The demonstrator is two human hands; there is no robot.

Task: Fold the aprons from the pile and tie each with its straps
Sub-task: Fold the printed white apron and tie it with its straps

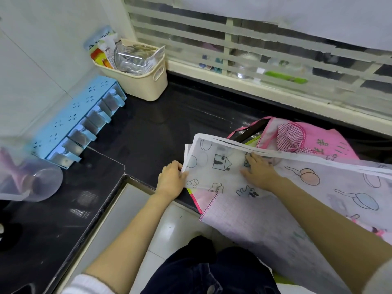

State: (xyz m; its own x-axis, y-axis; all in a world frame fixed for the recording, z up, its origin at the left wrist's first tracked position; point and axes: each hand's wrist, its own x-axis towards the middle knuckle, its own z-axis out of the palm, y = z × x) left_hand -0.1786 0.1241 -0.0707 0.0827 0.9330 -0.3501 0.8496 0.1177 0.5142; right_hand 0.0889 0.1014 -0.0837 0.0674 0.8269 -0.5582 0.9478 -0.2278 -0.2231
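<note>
Draping apron [244,219] apparently beneath right grip [257,172]

Both bare forearms are extended forward. The edge of the apron [297,209] is gripped by the curled left hand [171,179]; the right hand [259,171] is laid flat upon it, fingers spread.

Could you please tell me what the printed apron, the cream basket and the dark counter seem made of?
Printed apron: thin, semi-translucent sheet, perhaps coated fabric or plastic film; pink checks beneath show through. Cream basket: matte moulded plastic, judging by its cut-out handle. Dark counter: polished stone or a look-alike; it shows glossy reflections.
</note>
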